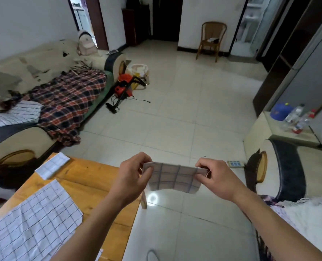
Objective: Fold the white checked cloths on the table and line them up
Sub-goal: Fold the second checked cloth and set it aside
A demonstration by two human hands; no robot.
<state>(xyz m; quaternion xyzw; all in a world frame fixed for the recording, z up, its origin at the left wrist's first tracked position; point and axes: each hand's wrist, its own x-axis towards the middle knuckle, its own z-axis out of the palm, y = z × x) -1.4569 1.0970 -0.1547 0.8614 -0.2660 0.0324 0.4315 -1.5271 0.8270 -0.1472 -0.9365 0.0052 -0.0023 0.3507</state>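
Observation:
A small folded white checked cloth [173,178] hangs in the air past the right edge of the wooden table [92,183]. My left hand [132,176] pinches its upper left corner and my right hand [215,178] pinches its upper right corner. A large unfolded checked cloth [32,225] lies spread on the table's near left part. At the table's far corner lies a small folded checked cloth [51,165].
A sofa [43,72] with a plaid blanket [67,98] runs along the left. A red vacuum cleaner [123,87] stands on the tiled floor. An armchair [281,166] is at the right, behind it a side table with bottles [298,117].

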